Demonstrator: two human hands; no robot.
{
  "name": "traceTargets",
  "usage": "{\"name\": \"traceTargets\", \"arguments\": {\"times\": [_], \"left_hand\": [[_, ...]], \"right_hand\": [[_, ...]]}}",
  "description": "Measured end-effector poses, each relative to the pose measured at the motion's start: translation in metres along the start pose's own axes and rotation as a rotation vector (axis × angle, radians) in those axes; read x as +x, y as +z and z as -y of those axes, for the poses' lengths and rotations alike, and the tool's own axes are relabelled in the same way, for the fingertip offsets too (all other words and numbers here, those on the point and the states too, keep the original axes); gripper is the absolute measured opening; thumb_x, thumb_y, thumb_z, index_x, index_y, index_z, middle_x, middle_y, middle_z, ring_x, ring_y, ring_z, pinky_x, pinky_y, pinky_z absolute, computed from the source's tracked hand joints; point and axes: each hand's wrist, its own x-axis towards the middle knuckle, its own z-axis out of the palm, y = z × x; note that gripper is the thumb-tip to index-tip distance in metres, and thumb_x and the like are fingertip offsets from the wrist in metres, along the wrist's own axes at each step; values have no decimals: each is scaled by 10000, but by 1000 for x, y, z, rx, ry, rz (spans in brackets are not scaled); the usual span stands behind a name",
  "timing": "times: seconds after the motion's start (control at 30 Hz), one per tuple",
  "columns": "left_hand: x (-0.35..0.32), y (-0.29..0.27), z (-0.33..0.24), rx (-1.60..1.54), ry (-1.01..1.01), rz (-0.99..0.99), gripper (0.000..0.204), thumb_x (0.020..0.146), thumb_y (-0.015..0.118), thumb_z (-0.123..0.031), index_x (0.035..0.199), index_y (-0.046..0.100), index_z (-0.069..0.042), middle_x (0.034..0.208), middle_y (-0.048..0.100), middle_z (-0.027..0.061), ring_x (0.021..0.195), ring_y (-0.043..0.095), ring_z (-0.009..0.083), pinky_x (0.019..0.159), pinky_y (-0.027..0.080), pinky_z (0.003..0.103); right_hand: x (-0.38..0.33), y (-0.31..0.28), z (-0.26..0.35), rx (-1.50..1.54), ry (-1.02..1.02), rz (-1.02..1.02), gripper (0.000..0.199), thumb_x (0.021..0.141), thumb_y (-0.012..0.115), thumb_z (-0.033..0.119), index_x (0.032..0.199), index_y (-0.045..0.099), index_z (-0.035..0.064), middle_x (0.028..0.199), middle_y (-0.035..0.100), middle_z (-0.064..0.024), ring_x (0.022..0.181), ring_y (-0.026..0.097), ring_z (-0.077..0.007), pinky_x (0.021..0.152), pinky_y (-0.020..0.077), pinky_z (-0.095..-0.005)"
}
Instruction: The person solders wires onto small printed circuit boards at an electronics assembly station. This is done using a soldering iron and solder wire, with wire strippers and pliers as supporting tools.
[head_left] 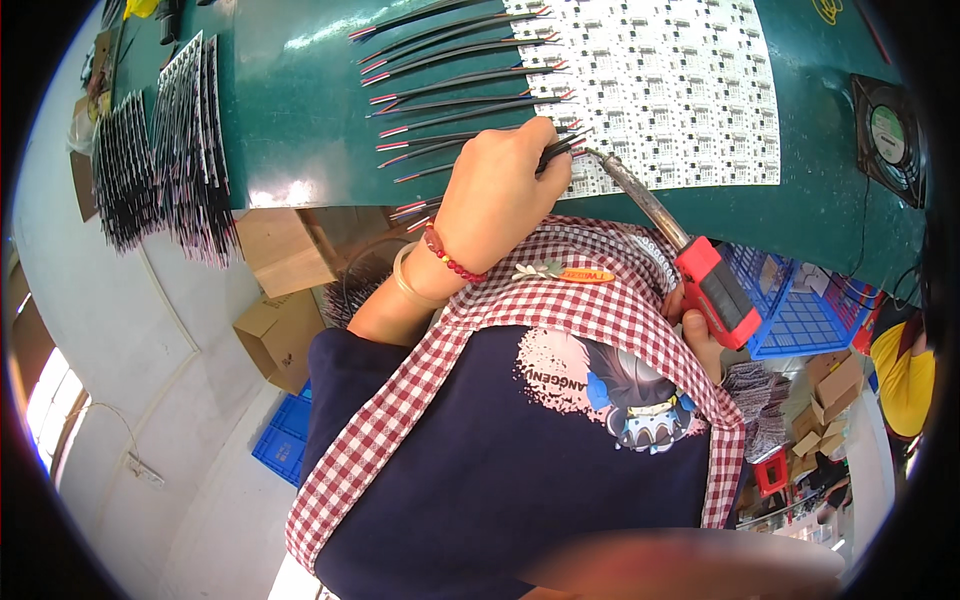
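Note:
My left hand (500, 185) is closed in a pinch around a black cable (557, 150), near its stripped end at the lower left part of a white circuit board panel (690, 90). My right hand (703, 345) grips the red and black handle of a soldering iron (716, 290), its fingers partly hidden by the handle. The iron's metal shaft slants up and left, and its tip is by the wire ends of the held cable. Several more black cables (450, 72) with coloured wire ends lie in a row, reaching over the panel's left edge.
The green table (290, 110) carries a small black fan (888, 140) at the right. Bundles of wired boards (190, 150) hang over its left edge. Below stand cardboard boxes (275, 345), a blue crate (283, 440) and a blue basket (800, 325). A person's yellow sleeve (903, 375) shows at far right.

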Motion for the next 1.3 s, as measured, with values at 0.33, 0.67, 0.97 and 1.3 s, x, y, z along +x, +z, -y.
{"name": "traceTargets", "arguments": {"times": [0.33, 0.67, 0.97, 1.3], "left_hand": [[-1, 0, 1, 8, -6, -11, 182, 792, 656, -117, 760, 566, 38, 615, 572, 211, 557, 580, 374, 522, 452, 374], [0, -3, 2, 66, 46, 8, 152, 802, 624, -140, 770, 570, -2, 662, 601, 189, 626, 590, 388, 562, 465, 459], [4, -6, 0, 196, 100, 35, 132, 815, 608, -154, 802, 596, -23, 701, 627, 159, 658, 607, 366, 582, 479, 459], [5, -7, 0, 184, 96, 41, 158, 798, 635, -157, 816, 598, -4, 724, 623, 180, 676, 603, 380, 594, 463, 435]], "right_hand": [[-2, 4, 17, 259, 94, 33, 526, 829, 682, 477, 1014, 584, -6, 775, 563, -47, 680, 512, -140, 595, 406, -279], [1, 4, 11, 132, 3, -2, 413, 828, 689, 378, 856, 639, -31, 696, 610, -72, 623, 574, -165, 577, 455, -296], [-8, -5, -12, -99, -30, 13, 379, 803, 725, 350, 836, 649, -20, 719, 601, -60, 626, 578, -163, 559, 440, -284], [-5, 4, 8, 102, 17, -21, 468, 789, 722, 441, 818, 648, -20, 701, 601, -58, 621, 571, -159, 551, 429, -282]]}}
